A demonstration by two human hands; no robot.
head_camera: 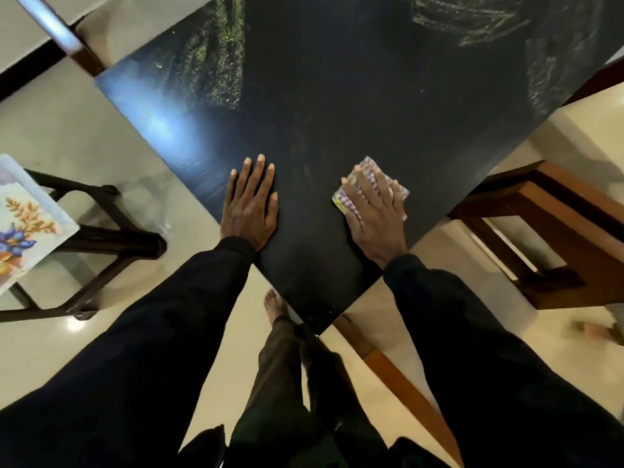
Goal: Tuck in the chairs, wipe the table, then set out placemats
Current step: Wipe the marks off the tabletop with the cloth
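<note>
Head view: right hand (374,217) presses patterned cloth (369,164) on table (337,96).

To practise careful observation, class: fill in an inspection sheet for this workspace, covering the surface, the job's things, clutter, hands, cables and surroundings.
Surface: dark table top, with a glare patch near its left edge and faint streaks and specks.
Job's things: patterned cloth flat on the table near its right edge; wooden chair at that edge, its near part under the top.
Clutter: nothing seen.
Hands: left hand flat on the table, fingers straight; right hand pressing flat on the cloth.
Cables: nothing seen.
Surroundings: pale tiled floor; dark-framed stand at left, bearing a floral-printed panel.
</note>
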